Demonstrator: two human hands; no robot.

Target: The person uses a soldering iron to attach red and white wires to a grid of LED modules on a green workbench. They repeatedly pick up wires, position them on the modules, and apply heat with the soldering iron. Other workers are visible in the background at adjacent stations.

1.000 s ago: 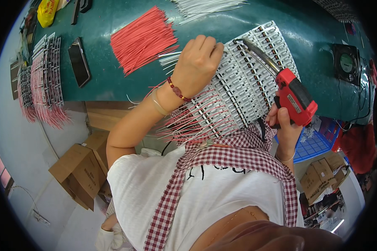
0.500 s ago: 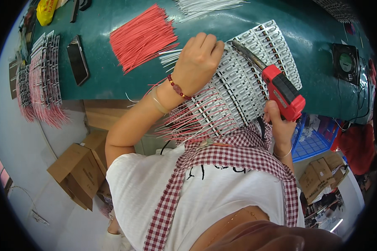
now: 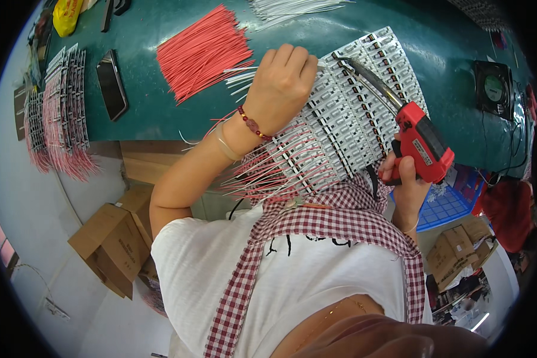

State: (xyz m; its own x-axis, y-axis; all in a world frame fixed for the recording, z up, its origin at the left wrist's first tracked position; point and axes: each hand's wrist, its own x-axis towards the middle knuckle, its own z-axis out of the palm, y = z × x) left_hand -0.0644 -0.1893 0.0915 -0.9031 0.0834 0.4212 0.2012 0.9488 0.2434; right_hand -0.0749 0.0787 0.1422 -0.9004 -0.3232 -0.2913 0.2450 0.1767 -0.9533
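My left hand (image 3: 283, 83) is closed over a small bunch of white wires (image 3: 238, 79), whose ends stick out to its left. It rests at the upper left edge of grey-white circuit board panels (image 3: 355, 101). Red and white wires (image 3: 280, 170) hang off the panels' lower left side. In my right hand (image 3: 407, 194) is a red and black soldering gun (image 3: 423, 146), its thin metal end reaching over the panels toward my left fingertips. Whether the tip touches a board cannot be made out. My left fingertips are mostly hidden behind the hand.
Heaps of red wires (image 3: 204, 52) and white wires (image 3: 295, 7) lie on the green table (image 3: 143, 113). A phone (image 3: 111, 86) and wired panels (image 3: 65, 101) are at left. On the right stand a small black fan (image 3: 493, 89) and a blue basket (image 3: 438, 212). Cardboard boxes (image 3: 116, 244) sit below.
The soldering gun and my right hand have shifted right and slightly down, drawing the tip a little away from my left fingers. My left hand has barely moved.
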